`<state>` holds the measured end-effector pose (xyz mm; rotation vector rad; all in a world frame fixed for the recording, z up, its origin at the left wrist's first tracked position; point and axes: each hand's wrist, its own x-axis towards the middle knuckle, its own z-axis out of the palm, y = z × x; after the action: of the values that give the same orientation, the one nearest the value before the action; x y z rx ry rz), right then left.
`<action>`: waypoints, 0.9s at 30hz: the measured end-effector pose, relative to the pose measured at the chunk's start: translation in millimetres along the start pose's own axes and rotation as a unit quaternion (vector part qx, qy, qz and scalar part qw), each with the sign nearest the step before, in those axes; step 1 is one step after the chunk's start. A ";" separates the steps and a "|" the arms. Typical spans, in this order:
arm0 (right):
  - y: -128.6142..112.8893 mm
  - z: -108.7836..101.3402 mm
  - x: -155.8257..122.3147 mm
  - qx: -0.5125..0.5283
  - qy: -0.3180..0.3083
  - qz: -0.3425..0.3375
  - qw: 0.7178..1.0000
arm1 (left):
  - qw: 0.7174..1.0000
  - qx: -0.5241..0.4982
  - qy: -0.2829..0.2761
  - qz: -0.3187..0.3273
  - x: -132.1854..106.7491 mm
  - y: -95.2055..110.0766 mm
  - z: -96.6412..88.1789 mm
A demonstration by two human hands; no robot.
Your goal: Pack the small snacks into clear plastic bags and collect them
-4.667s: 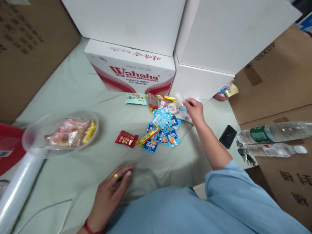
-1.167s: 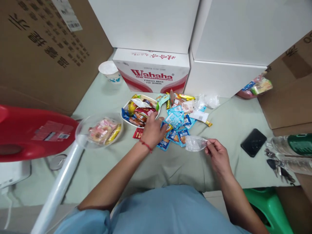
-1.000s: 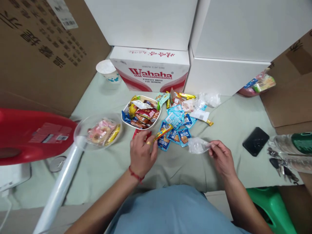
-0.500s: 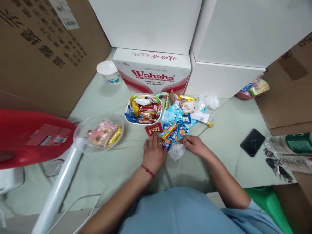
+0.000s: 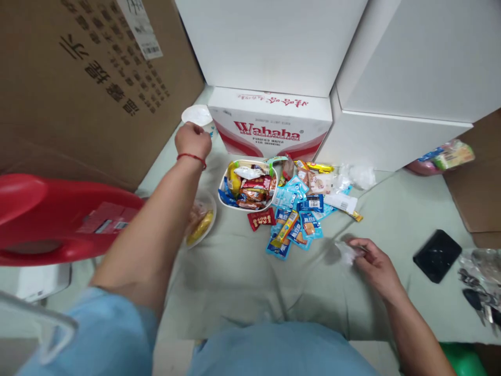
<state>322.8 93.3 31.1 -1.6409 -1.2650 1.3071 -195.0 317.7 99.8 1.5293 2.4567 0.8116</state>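
My left hand (image 5: 193, 142) is closed in front of the near rim of a white paper cup (image 5: 197, 115); whatever its fingers hold, if anything, is hidden. A crumpled clear plastic wrapper (image 5: 345, 253) is pinched in my right hand (image 5: 374, 263), above the cloth right of the snack pile. A white tub (image 5: 247, 209) full of wrapped snacks stands in the middle. Beside it lie a red packet (image 5: 261, 219), several blue snack packets (image 5: 311, 225) and a yellow stick packet (image 5: 285, 228). My left forearm partly covers a clear round container (image 5: 213, 230) of snacks.
A Wahaha box (image 5: 270, 130) and white boxes (image 5: 399, 141) stand behind the snacks, a big cardboard box (image 5: 78, 120) at left. A red plastic object (image 5: 66, 222) sits left of my forearm. A black phone-like object (image 5: 437, 256) and keys (image 5: 479, 303) lie at right.
My left hand has gone from the snack packets up and left to the paper cup. My right hand has moved right, carrying the clear wrapper away from the pile. The view has shifted left.
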 end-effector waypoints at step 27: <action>-8.1 -11.1 -25.7 0.048 -0.215 -0.179 0.959 | 0.964 -0.067 0.228 0.120 -8.0 -43.6 -22.3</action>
<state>330.7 71.9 49.2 -1.0233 -1.6318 1.5076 -234.3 287.7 95.2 1.7735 2.4592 1.4917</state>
